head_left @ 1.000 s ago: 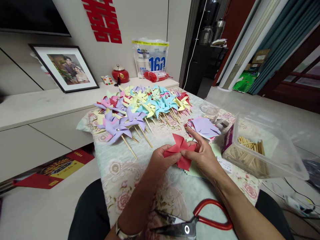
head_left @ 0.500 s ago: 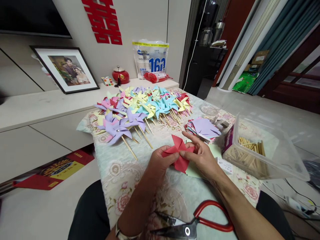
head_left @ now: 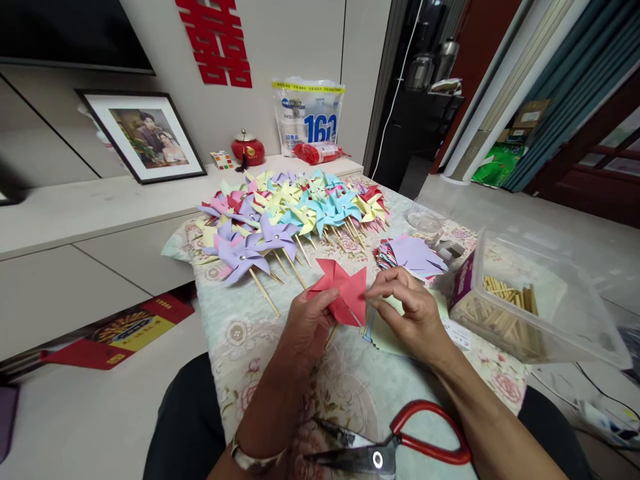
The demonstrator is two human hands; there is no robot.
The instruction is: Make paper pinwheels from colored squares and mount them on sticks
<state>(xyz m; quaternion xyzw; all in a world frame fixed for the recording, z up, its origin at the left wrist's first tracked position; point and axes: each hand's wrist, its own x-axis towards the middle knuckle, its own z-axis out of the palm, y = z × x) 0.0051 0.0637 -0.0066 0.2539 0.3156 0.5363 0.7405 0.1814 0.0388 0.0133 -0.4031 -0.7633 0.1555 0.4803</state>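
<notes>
My left hand (head_left: 303, 325) grips a red paper pinwheel (head_left: 342, 292) from below, above the floral tablecloth (head_left: 235, 337); a wooden stick shows under the fingers. My right hand (head_left: 411, 313) pinches the pinwheel's right edge with thumb and fingers. Beneath the right hand lies a pale green paper sheet (head_left: 387, 339). A stack of cut paper squares with a purple one on top (head_left: 413, 256) sits just beyond the right hand.
Several finished pinwheels (head_left: 295, 210) on sticks cover the table's far half. A clear plastic box of wooden sticks (head_left: 520, 300) stands to the right. Red-handled scissors (head_left: 390, 450) lie near me. A framed photo (head_left: 145, 137), red jar (head_left: 247, 149) and a bag (head_left: 307, 117) sit on the shelf.
The red pinwheel has been lifted and turned to face me more openly. My right hand shifted from its centre to its right edge. The view moved slightly.
</notes>
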